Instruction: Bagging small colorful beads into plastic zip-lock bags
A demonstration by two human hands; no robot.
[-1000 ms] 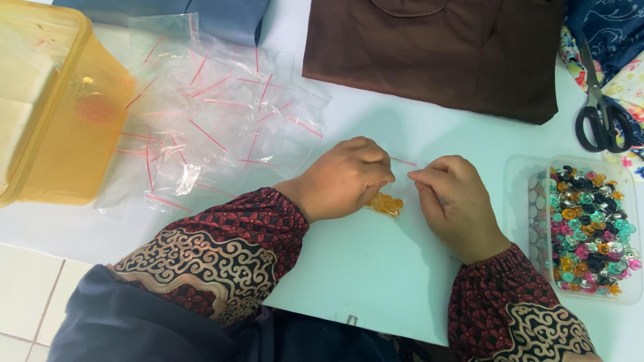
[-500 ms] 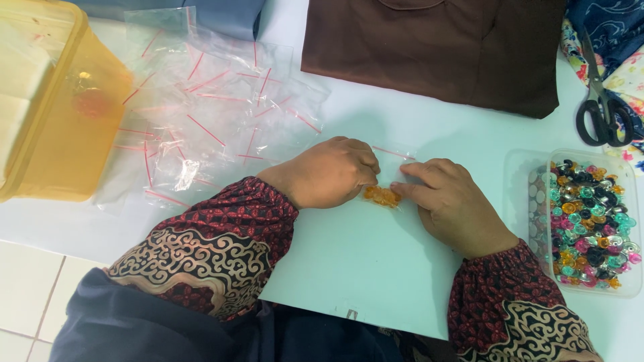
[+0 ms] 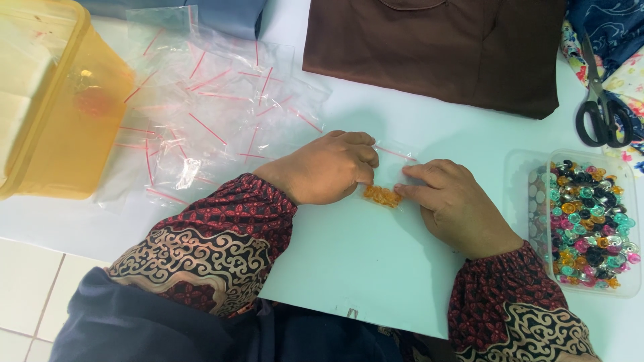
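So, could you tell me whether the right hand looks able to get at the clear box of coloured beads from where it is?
Probably yes. The right hand presses on the small clear bag of orange pieces, and the bead box sits open-topped just beside it on the white table, with nothing between them.

Far left on the white tabletop (image 3: 335,268): a translucent yellow plastic box (image 3: 60,114). Just beside it, a loose heap of clear zip bags (image 3: 208,114) with red seal strips. Along the far edge, a folded brown garment (image 3: 436,47). At right, black-handled scissors (image 3: 600,100) on patterned cloth (image 3: 614,33). Below those, a clear tray (image 3: 520,167) full of multicoloured buttons (image 3: 587,214).
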